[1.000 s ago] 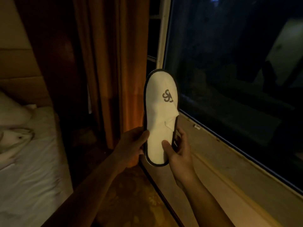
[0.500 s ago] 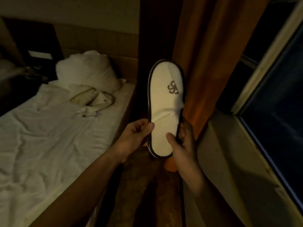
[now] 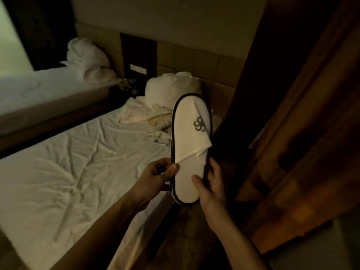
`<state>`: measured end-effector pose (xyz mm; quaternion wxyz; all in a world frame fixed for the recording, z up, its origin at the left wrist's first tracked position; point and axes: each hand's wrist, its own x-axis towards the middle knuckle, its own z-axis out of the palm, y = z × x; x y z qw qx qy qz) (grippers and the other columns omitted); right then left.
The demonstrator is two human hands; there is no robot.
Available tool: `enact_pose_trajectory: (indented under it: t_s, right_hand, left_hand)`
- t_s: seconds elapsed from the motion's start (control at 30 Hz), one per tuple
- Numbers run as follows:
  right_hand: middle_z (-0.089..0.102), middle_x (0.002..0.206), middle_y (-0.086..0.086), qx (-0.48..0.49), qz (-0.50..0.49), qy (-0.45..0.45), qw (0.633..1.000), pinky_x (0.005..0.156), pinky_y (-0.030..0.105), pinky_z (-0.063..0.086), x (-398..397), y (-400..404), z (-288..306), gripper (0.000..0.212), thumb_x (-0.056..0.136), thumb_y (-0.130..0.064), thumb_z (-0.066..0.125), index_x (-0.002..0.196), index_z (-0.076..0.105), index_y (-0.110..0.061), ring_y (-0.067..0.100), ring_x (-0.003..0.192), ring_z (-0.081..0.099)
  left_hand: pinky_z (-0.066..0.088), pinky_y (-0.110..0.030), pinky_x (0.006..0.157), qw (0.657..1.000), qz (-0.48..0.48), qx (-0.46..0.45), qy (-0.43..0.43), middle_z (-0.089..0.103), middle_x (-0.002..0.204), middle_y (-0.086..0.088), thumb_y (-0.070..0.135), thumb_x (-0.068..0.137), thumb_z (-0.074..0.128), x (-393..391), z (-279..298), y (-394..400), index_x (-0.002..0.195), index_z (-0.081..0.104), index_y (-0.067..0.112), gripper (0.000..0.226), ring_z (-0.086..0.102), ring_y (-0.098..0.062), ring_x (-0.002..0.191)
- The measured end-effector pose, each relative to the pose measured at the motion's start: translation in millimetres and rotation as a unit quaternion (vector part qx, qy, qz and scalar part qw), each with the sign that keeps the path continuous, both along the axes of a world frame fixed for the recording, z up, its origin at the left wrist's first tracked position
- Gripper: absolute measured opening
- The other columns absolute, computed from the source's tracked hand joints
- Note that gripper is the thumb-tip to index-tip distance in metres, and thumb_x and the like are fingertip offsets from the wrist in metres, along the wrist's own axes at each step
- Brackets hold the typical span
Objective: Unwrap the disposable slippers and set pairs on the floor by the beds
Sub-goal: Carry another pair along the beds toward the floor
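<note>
I hold white disposable slippers [image 3: 190, 145] with dark trim and a grey logo upright in front of me, toe up, above the near bed's right edge. A second dark edge shows behind the front one at the heel, so they seem stacked as a pair. My left hand [image 3: 155, 177] pinches the left side near the heel. My right hand [image 3: 209, 185] grips the right side of the heel, thumb on the insole. No wrapper is visible on them.
The near bed [image 3: 78, 172] with a rumpled white sheet, pillow [image 3: 173, 87] and small items lies to the left. A second bed [image 3: 39, 90] stands beyond it. Orange curtains [image 3: 302, 133] hang at right. Dark patterned floor [image 3: 187, 240] runs between bed and curtains.
My view has swung left from the window and curtain to the two beds. Both hands keep the same hold on the slippers, which stay upright.
</note>
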<state>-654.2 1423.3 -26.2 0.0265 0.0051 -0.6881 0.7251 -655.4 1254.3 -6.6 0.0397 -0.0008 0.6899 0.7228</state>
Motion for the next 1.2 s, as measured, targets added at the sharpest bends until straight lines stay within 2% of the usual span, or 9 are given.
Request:
enact_pose_trajectory:
  t_s: [0.07,0.17,0.3,0.53,0.7,0.8,0.97,1.1,1.2]
  right_hand:
    - [0.062,0.118,-0.012,-0.002,0.044,-0.010,0.999,0.068,0.010,0.054,-14,-10,-1,0.057,0.097,-0.003,0.061,0.138,0.039,-0.036,-0.014,0.088,0.066]
    - [0.064,0.124,-0.007,0.000,0.098,-0.018,0.995,0.071,0.014,0.056,-36,-22,-4,0.055,0.097,-0.006,0.062,0.139,0.043,-0.036,-0.003,0.097,0.068]
    - [0.066,0.121,-0.006,0.010,0.157,-0.017,0.987,0.071,0.020,0.058,-70,-29,-10,0.054,0.095,-0.005,0.063,0.133,0.047,-0.039,0.001,0.095,0.069]
    - [0.066,0.125,-0.008,0.044,0.310,-0.018,0.950,0.085,0.033,0.060,-116,-15,-18,0.053,0.096,-0.017,0.065,0.127,0.047,-0.055,0.008,0.107,0.068]
    - [0.063,0.127,-0.010,0.051,0.386,-0.028,0.921,0.078,0.026,0.060,-108,-23,-24,0.052,0.097,-0.018,0.064,0.136,0.043,-0.046,0.004,0.105,0.067]
    - [0.063,0.128,-0.007,0.055,0.410,-0.019,0.910,0.074,0.023,0.059,-100,-36,-24,0.053,0.097,-0.016,0.064,0.136,0.043,-0.045,0.003,0.104,0.067]
    - [0.064,0.127,-0.003,0.048,0.432,-0.022,0.900,0.080,0.030,0.062,-85,-63,-30,0.054,0.097,-0.012,0.064,0.137,0.043,-0.043,0.009,0.105,0.069]
    - [0.063,0.128,-0.003,0.065,0.465,-0.026,0.883,0.083,0.032,0.062,-84,-77,-38,0.055,0.096,-0.015,0.065,0.138,0.042,-0.043,0.011,0.107,0.068]
    - [0.062,0.129,-0.001,0.081,0.492,-0.028,0.866,0.077,0.026,0.061,-89,-86,-43,0.055,0.096,-0.016,0.065,0.136,0.042,-0.047,0.012,0.109,0.066]
  left_hand:
    - [0.056,-0.031,0.068,0.999,0.032,0.002,-0.004,0.070,0.090,-0.015,0.026,0.100,0.058,-4,-4,-11,0.092,0.064,0.006,0.022,0.068,-0.022,0.083]
    - [0.056,-0.032,0.070,0.997,0.079,0.002,-0.010,0.070,0.095,-0.023,0.030,0.099,0.059,-11,-8,-24,0.100,0.063,-0.001,0.032,0.068,-0.023,0.084]
    - [0.056,-0.028,0.068,0.989,0.149,0.010,-0.016,0.070,0.087,-0.008,0.026,0.100,0.057,-17,-11,-22,0.097,0.063,-0.002,0.028,0.070,-0.018,0.081]
    - [0.057,-0.033,0.072,0.955,0.294,0.012,-0.028,0.069,0.090,-0.007,0.026,0.102,0.056,-15,-19,13,0.102,0.065,0.000,0.028,0.068,-0.017,0.085]
    - [0.057,-0.036,0.073,0.932,0.359,0.007,-0.048,0.070,0.097,-0.010,0.026,0.102,0.055,11,-19,17,0.110,0.066,0.001,0.028,0.070,-0.019,0.088]
    - [0.057,-0.044,0.079,0.922,0.386,0.000,-0.045,0.071,0.105,-0.019,0.028,0.102,0.055,28,-20,12,0.112,0.067,0.003,0.030,0.070,-0.022,0.092]
    - [0.056,-0.057,0.086,0.909,0.415,0.004,-0.047,0.069,0.114,-0.022,0.030,0.101,0.056,48,-27,-8,0.116,0.067,0.006,0.031,0.069,-0.035,0.103]
    - [0.058,-0.051,0.086,0.890,0.452,0.029,-0.055,0.072,0.113,-0.016,0.028,0.101,0.056,58,-35,-12,0.117,0.068,0.008,0.029,0.070,-0.031,0.104]
    - [0.057,-0.053,0.087,0.872,0.483,0.043,-0.066,0.073,0.111,-0.013,0.027,0.100,0.057,60,-42,-10,0.115,0.069,0.008,0.027,0.070,-0.031,0.105]
